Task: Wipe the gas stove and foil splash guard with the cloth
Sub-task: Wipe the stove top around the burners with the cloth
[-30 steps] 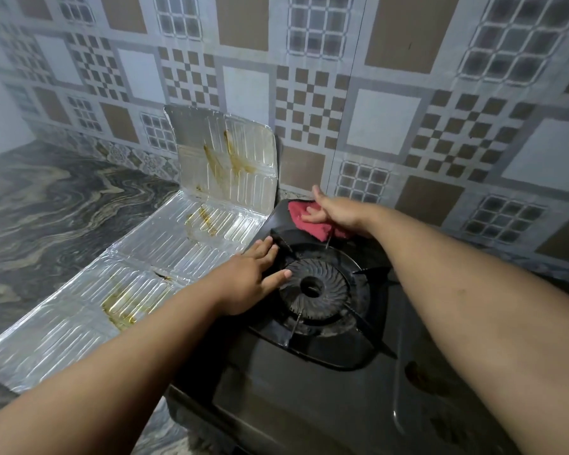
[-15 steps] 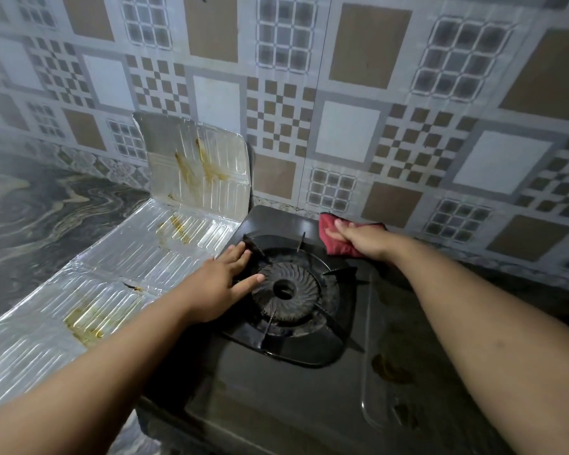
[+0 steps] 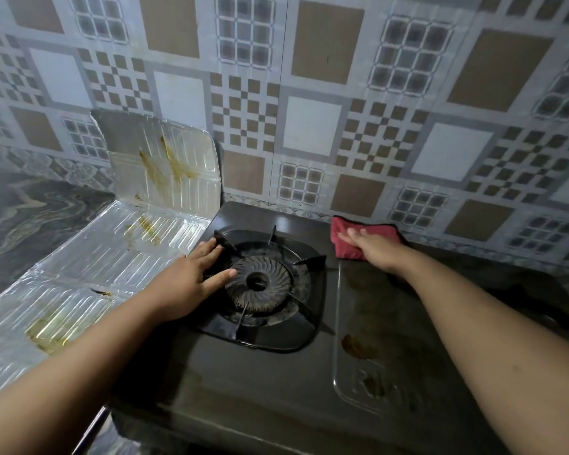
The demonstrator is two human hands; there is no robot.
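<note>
**Red cloth pinned flat at the stove's back edge**

Red is the colour to watch: the cloth [image 3: 358, 239] lies on the dark top of the gas stove [image 3: 276, 382], right at its back edge where the patterned wall tiles [image 3: 309, 126] begin, just past the far right corner of the burner's pan support. And the right hand [image 3: 373, 246] is on it, palm down, fingers straight and close together, pressing the fabric flat rather than gripping it. Part of the cloth shows beyond the fingertips and to either side.

Over on the other side, the left hand [image 3: 191, 280] rests open, fingers spread a little, on the left rim of the pan support. The thumb touches the edge of the round ribbed burner [image 3: 258, 284], and the fingertips reach one of the black prongs. It holds nothing.

Look at the stove top itself: brown blotches sit on the raised panel to the right of the burner, near the front edge, beside embossed lettering I can't read in full.

Now the foil splash guard [image 3: 112, 257]. It lies along the table [image 3: 30, 211] against the stove's left edge, with its far panel folded upright against the wall. Yellow-brown streaks run down that upright panel, more smears mark the flat section just below it, and a greasy patch sits on the near section, close to the left forearm.
</note>
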